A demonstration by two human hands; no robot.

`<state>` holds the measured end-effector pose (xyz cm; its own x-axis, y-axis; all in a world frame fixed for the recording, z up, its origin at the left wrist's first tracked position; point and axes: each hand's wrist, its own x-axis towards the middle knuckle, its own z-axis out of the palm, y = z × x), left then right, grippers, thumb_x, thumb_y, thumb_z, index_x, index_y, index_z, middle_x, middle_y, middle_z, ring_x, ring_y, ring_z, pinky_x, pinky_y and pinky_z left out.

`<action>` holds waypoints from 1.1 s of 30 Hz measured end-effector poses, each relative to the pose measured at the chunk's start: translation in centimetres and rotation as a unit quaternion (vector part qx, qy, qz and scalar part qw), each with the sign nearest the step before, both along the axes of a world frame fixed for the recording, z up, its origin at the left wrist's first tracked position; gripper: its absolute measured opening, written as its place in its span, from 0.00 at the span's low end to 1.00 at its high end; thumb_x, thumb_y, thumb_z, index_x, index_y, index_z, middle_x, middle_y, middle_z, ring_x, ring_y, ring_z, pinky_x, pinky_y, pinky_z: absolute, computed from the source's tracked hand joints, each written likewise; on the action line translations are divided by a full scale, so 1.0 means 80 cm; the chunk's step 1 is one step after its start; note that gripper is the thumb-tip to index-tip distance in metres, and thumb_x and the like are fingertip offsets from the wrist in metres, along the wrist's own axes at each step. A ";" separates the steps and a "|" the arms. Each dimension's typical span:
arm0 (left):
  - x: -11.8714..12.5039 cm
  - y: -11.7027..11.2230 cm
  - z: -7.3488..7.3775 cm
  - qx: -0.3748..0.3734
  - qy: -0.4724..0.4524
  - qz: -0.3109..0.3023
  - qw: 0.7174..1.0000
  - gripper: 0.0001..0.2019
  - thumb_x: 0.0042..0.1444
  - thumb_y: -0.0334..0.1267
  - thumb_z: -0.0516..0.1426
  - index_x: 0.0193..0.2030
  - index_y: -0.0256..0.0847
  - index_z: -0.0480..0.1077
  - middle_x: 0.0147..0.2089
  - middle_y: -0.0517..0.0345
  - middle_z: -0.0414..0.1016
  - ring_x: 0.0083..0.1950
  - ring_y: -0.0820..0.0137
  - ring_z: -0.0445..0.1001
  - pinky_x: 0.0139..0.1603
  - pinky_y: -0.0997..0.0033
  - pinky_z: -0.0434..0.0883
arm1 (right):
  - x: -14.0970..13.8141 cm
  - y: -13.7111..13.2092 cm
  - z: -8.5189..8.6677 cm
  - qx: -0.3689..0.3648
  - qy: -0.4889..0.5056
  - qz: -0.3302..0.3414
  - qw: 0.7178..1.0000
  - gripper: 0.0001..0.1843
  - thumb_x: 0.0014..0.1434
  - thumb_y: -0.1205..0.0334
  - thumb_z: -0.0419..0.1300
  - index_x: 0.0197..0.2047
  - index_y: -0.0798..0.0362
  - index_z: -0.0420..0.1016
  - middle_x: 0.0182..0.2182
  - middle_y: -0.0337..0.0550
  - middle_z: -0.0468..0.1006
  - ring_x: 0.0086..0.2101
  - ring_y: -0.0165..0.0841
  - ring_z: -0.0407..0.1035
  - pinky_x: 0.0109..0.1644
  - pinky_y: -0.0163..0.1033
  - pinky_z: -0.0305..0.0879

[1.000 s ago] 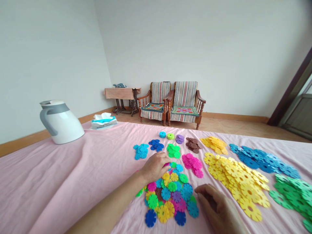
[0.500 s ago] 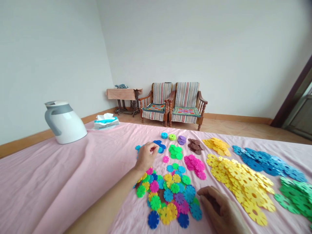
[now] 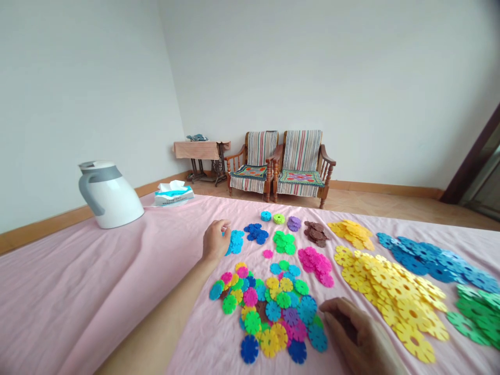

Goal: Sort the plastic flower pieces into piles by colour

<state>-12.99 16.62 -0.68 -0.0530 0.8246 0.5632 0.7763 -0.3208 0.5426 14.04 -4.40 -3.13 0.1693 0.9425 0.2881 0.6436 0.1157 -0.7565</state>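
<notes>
My left hand [image 3: 215, 240] is at the left edge of a light-blue pile of notched plastic discs [image 3: 235, 242], its fingers curled inward. Whether a disc is between the fingertips is hidden. Low on the right of a mixed-colour heap of discs [image 3: 273, 311], my right hand [image 3: 357, 333] hovers or rests near the cloth. Its fingers are loosely bent, a gap shows behind the thumb, and no disc is visible in it. Dark-blue discs [image 3: 256, 234] and green discs [image 3: 284, 242] lie beyond the heap, with one pink disc [image 3: 267, 254] apart.
Sorted piles spread rightward: pink [image 3: 315, 266], brown [image 3: 316, 234], yellow [image 3: 394, 297], orange-yellow [image 3: 350, 234], blue [image 3: 437, 260] and green [image 3: 478, 312]. A white jug [image 3: 111, 198] and tissue pack [image 3: 174, 194] stand left on the pink cloth [image 3: 117, 291]. Two chairs [image 3: 299, 174] stand beyond.
My left hand has moved left from the dark-blue discs to the light-blue pile. The light-blue disc by its fingertips no longer shows there. My right hand has barely moved; the view shifted slightly.
</notes>
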 end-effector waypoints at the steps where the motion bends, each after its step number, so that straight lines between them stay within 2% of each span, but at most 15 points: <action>1: 0.006 -0.004 0.001 0.007 0.004 -0.028 1.000 0.09 0.53 0.29 0.53 0.38 0.39 0.73 0.38 0.54 0.76 0.35 0.70 0.73 0.40 0.71 0.67 | 0.000 0.000 -0.001 -0.001 0.002 0.000 1.000 0.16 0.57 0.48 0.52 0.30 0.49 0.73 0.25 0.40 0.76 0.28 0.34 0.69 0.30 0.35 0.63; 4: 0.025 -0.018 0.003 0.019 0.019 -0.130 0.991 0.08 0.56 0.32 0.52 0.35 0.40 0.74 0.36 0.56 0.77 0.35 0.70 0.73 0.39 0.73 0.68 | -0.001 -0.001 -0.004 0.005 0.006 0.012 1.000 0.14 0.57 0.49 0.53 0.31 0.49 0.72 0.25 0.40 0.75 0.27 0.33 0.69 0.30 0.35 0.63; 6: 0.037 -0.028 0.003 0.020 0.027 -0.174 0.984 0.09 0.57 0.33 0.52 0.35 0.40 0.74 0.35 0.56 0.77 0.35 0.71 0.73 0.38 0.73 0.68 | -0.002 -0.002 -0.006 0.014 0.002 0.024 1.000 0.13 0.57 0.50 0.53 0.33 0.50 0.72 0.25 0.39 0.74 0.27 0.32 0.69 0.31 0.35 0.64; 12: 0.051 -0.054 0.002 0.022 0.032 -0.213 0.976 0.09 0.57 0.31 0.52 0.35 0.40 0.74 0.34 0.56 0.76 0.36 0.70 0.73 0.39 0.73 0.68 | -0.005 -0.007 0.004 0.056 -0.056 0.033 0.996 0.11 0.57 0.54 0.54 0.38 0.50 0.72 0.32 0.43 0.75 0.34 0.34 0.70 0.37 0.36 0.67; 19: 0.046 -0.083 0.007 0.016 0.041 -0.224 0.974 0.09 0.56 0.30 0.52 0.34 0.40 0.74 0.33 0.56 0.76 0.35 0.69 0.73 0.37 0.71 0.69 | -0.014 -0.012 0.019 0.110 -0.189 0.122 0.968 0.12 0.56 0.58 0.58 0.44 0.48 0.72 0.40 0.46 0.75 0.40 0.38 0.70 0.43 0.42 0.69; 25: 0.033 -0.079 -0.003 0.044 0.015 -0.166 0.985 0.08 0.57 0.31 0.51 0.34 0.39 0.73 0.33 0.55 0.75 0.36 0.70 0.73 0.39 0.71 0.69 | -0.054 -0.002 0.021 0.144 -0.254 0.201 0.935 0.19 0.52 0.62 0.61 0.48 0.46 0.69 0.44 0.43 0.75 0.40 0.37 0.69 0.42 0.43 0.67; 30: 0.024 -0.070 -0.007 0.059 0.015 -0.145 0.988 0.08 0.58 0.32 0.51 0.35 0.39 0.73 0.34 0.55 0.75 0.36 0.70 0.72 0.40 0.71 0.69 | -0.096 0.010 0.018 0.288 -0.309 0.269 0.866 0.09 0.60 0.59 0.56 0.44 0.41 0.70 0.45 0.37 0.76 0.42 0.35 0.70 0.42 0.42 0.63; 33: 0.022 -0.071 -0.007 0.060 0.021 -0.146 0.987 0.08 0.58 0.32 0.51 0.34 0.39 0.72 0.34 0.55 0.75 0.36 0.70 0.72 0.40 0.71 0.69 | -0.107 0.014 0.012 0.320 -0.311 0.270 0.854 0.04 0.62 0.57 0.55 0.39 0.41 0.71 0.44 0.33 0.77 0.41 0.32 0.69 0.44 0.41 0.61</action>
<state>-11.20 10.91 -1.23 0.2024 0.7285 0.6544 0.6616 -0.5944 0.4571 5.45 -3.27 -2.18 -0.6126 0.4514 0.6488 0.6198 0.7837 0.0399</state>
